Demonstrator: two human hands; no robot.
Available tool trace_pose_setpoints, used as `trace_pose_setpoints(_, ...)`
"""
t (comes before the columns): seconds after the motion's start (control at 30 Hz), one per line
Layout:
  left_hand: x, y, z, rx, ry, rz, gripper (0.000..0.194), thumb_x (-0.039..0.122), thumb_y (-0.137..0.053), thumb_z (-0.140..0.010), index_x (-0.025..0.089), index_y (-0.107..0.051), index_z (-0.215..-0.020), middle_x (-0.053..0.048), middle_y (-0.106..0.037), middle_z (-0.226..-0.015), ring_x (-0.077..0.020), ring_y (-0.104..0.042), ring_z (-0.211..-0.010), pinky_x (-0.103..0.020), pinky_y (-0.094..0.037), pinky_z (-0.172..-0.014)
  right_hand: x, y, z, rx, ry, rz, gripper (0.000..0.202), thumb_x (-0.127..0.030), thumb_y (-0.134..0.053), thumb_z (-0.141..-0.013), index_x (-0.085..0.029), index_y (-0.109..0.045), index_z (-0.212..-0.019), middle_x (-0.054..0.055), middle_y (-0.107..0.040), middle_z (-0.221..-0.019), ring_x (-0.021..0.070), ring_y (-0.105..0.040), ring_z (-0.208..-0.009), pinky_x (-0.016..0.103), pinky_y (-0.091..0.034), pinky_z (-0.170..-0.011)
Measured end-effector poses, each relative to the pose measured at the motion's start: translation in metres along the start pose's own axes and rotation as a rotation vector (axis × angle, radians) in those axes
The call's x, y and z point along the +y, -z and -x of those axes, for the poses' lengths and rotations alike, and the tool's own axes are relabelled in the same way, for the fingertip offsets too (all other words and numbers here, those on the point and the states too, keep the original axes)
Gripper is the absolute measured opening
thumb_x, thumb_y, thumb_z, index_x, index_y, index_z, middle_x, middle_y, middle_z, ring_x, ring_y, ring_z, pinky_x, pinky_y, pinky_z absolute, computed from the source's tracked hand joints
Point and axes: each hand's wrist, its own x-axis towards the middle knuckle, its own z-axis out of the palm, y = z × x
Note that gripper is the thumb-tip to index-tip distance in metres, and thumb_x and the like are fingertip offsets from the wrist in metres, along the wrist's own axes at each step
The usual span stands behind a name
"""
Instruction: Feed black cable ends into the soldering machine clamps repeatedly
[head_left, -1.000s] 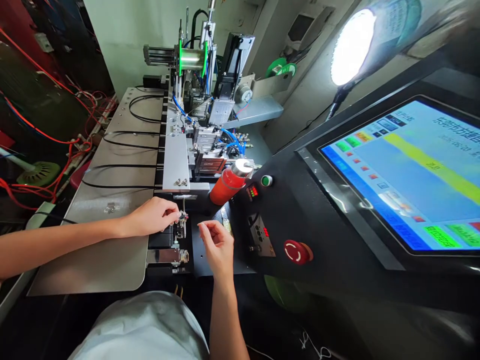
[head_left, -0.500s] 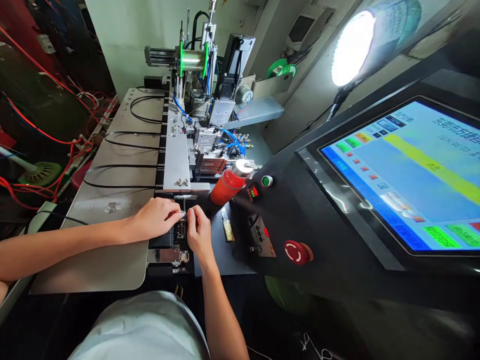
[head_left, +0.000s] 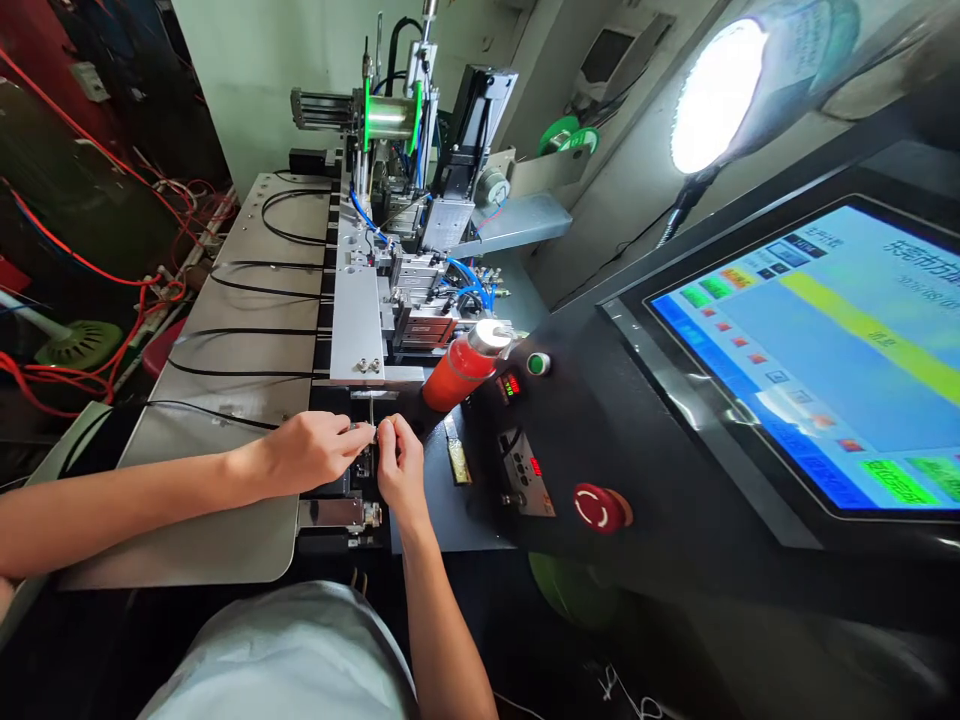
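Note:
My left hand is closed in a pinch at the front of the bench machine, its fingertips pointing right. A thin black cable runs across the metal plate and passes under this hand, apparently into its grip. Just to the right, my right hand is also pinched, its fingertips almost meeting the left ones. What sits between the right fingertips is too small and covered to make out. Below the fingers lies a small metal fixture, partly hidden by both hands.
More black cables lie looped on the metal plate, their ends in the machine's row. A red bottle stands close behind my right hand. On the right are a red emergency stop button and a lit touchscreen. A lamp shines above.
My left hand has shifted slightly down and its fingers have moved right, closer to the right fingertips. The black cable near the left forearm now stretches toward the left hand. The right hand has barely moved.

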Motion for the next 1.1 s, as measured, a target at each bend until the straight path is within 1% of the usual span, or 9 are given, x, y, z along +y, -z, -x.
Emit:
trace_pose_setpoints(0.07, -0.002, 0.002, -0.001, 0.037, -0.004, -0.012, 0.027, 0.003, -0.039, -0.093, 0.012, -0.064, -0.100, -0.003, -0.067, -0.094, -0.0137, -0.057, -0.068, -0.028, -0.043, -0.058, -0.001, 0.004, 0.002, 0.045, 0.004, 0.082, 0.030, -0.031, -0.035, -0.097, -0.023, -0.035, -0.068, -0.006, -0.034, -0.061, 0.0102, -0.036, -0.055, 0.023, -0.031, -0.053)
trace_pose_setpoints(0.13, -0.003, 0.008, -0.001, 0.016, 0.096, 0.102, 0.027, 0.006, -0.041, -0.095, 0.016, -0.062, -0.109, -0.001, -0.066, -0.096, -0.0123, -0.059, -0.070, -0.025, -0.044, -0.061, -0.003, 0.013, 0.004, 0.089, 0.044, 0.246, 0.028, -0.028, -0.035, -0.097, -0.023, -0.037, -0.069, -0.005, -0.037, -0.061, 0.0109, -0.038, -0.055, 0.024, -0.031, -0.054)
trace_pose_setpoints(0.27, -0.007, 0.024, -0.003, -0.214, 0.459, 0.375, 0.015, 0.019, -0.052, -0.095, 0.019, -0.062, -0.106, 0.001, -0.065, -0.095, -0.0120, -0.063, -0.077, -0.024, -0.045, -0.066, -0.014, 0.030, 0.007, 0.013, 0.226, 0.599, 0.019, -0.012, -0.035, -0.092, -0.019, -0.053, -0.088, 0.003, -0.054, -0.078, 0.0158, -0.051, -0.070, 0.027, -0.038, -0.064)
trace_pose_setpoints(0.33, -0.008, 0.030, -0.005, -0.316, 0.551, 0.396, 0.012, 0.022, -0.052, -0.095, 0.016, -0.062, -0.098, 0.000, -0.064, -0.091, -0.0146, -0.064, -0.079, -0.026, -0.044, -0.068, -0.020, 0.033, 0.008, -0.073, 0.297, 0.715, 0.028, -0.004, -0.036, -0.084, -0.017, -0.056, -0.100, 0.007, -0.059, -0.089, 0.0189, -0.054, -0.081, 0.029, -0.041, -0.069)
trace_pose_setpoints(0.43, -0.007, 0.034, -0.009, -0.414, 0.552, 0.376, 0.017, 0.023, -0.047, -0.097, 0.015, -0.062, -0.095, -0.002, -0.064, -0.092, -0.0165, -0.064, -0.080, -0.027, -0.044, -0.070, -0.025, 0.028, 0.008, -0.127, 0.338, 0.830, 0.031, 0.000, -0.039, -0.076, -0.016, -0.058, -0.094, 0.009, -0.061, -0.090, 0.0221, -0.053, -0.083, 0.031, -0.043, -0.069)
trace_pose_setpoints(0.53, -0.005, 0.034, -0.011, -0.443, 0.540, 0.337, 0.019, 0.023, -0.045, -0.098, 0.015, -0.062, -0.098, -0.003, -0.063, -0.094, -0.0173, -0.064, -0.080, -0.027, -0.044, -0.068, -0.023, 0.023, 0.009, -0.100, 0.342, 0.850, 0.027, -0.002, -0.039, -0.078, -0.017, -0.059, -0.089, 0.008, -0.061, -0.087, 0.0219, -0.054, -0.081, 0.031, -0.045, -0.068)
trace_pose_setpoints(0.7, -0.005, 0.033, -0.010, -0.433, 0.531, 0.334, 0.019, 0.024, -0.044, -0.098, 0.016, -0.062, -0.098, -0.003, -0.062, -0.093, -0.0169, -0.064, -0.078, -0.027, -0.043, -0.067, -0.024, 0.033, 0.011, 0.136, 0.374, 0.776, 0.023, -0.008, -0.037, -0.091, -0.015, -0.057, -0.100, 0.008, -0.062, -0.087, 0.0181, -0.059, -0.080, 0.028, -0.048, -0.070)
trace_pose_setpoints(0.87, -0.007, 0.032, -0.008, -0.406, 0.494, 0.322, 0.019, 0.023, -0.044, -0.098, 0.016, -0.062, -0.095, -0.003, -0.061, -0.091, -0.0155, -0.062, -0.075, -0.026, -0.042, -0.065, -0.048, 0.054, 0.027, 0.410, 0.392, 0.724, 0.015, -0.009, -0.046, -0.092, -0.017, -0.058, -0.098, 0.003, -0.063, -0.082, 0.0118, -0.059, -0.069, 0.022, -0.045, -0.061)
trace_pose_setpoints(1.1, -0.005, 0.030, -0.011, -0.446, 0.532, 0.293, 0.020, 0.027, -0.044, -0.098, 0.017, -0.062, -0.098, -0.003, -0.064, -0.094, -0.0161, -0.063, -0.076, -0.024, -0.038, -0.063, -0.064, 0.060, 0.045, 0.411, 0.354, 0.671, 0.013, -0.011, -0.049, -0.093, -0.017, -0.060, -0.095, 0.000, -0.062, -0.078, 0.0075, -0.055, -0.059, 0.019, -0.045, -0.060)
